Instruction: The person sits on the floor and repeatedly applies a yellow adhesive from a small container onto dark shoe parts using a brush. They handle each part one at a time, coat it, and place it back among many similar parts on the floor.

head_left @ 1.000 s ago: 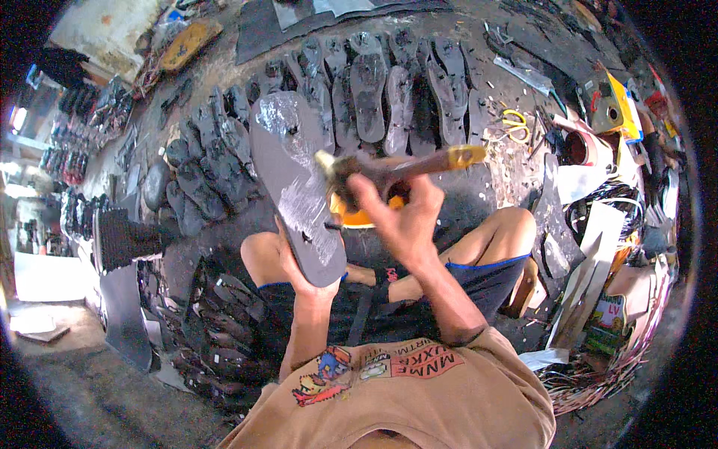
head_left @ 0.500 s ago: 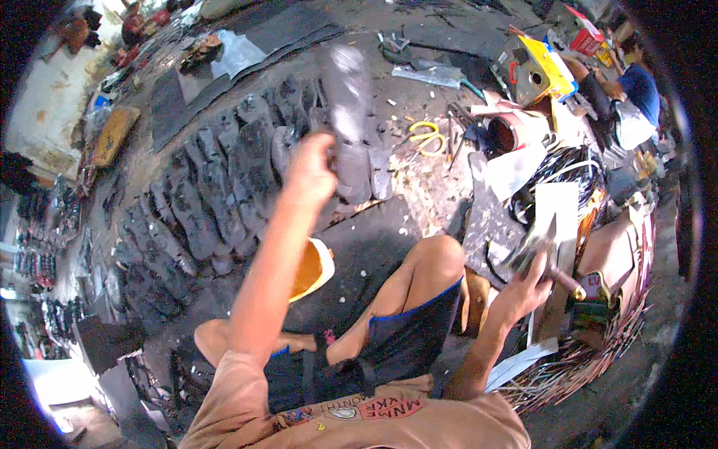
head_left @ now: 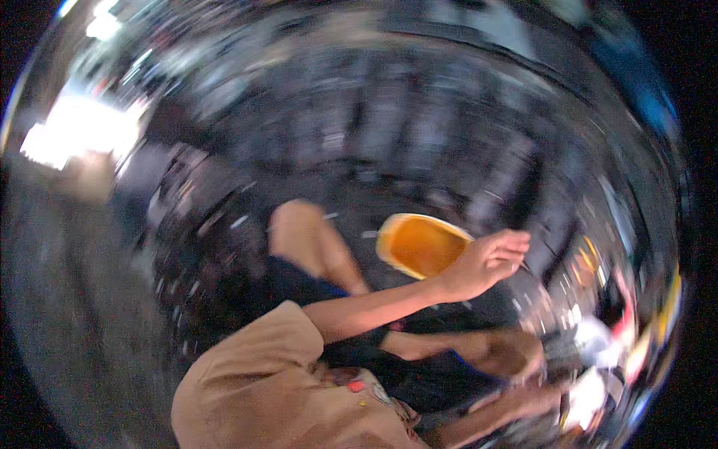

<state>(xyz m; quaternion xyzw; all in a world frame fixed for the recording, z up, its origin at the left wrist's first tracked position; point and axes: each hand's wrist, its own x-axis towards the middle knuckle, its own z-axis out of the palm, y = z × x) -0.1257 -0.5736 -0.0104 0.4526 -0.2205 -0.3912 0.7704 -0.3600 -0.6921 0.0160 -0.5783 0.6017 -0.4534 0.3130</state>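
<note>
My left hand (head_left: pixel 490 262) is raised just right of the pale-rimmed container (head_left: pixel 384 241), with its fingers loosely bent and nothing visible in them. Orange-brown stuff fills the inside of that container. Behind it, dark flat pieces shaped like shoe soles (head_left: pixel 389 127) lie in a long row, badly smeared. My right forearm (head_left: pixel 516 404) reaches toward the lower right. Around my right hand (head_left: pixel 576 393) everything is blurred, so its fingers and anything in them cannot be made out.
My bent knees (head_left: pixel 303 228) frame the dark floor in front of me. White and red items (head_left: pixel 598 340) crowd the right side, next to a blurred yellow-handled tool (head_left: pixel 585 260). Bright light (head_left: pixel 82 135) glares at the upper left.
My view has swung left, so the container and sole row now sit farther right. My left hand has come back from the row toward the container. The wooden-handled tool in my right hand no longer shows clearly.
</note>
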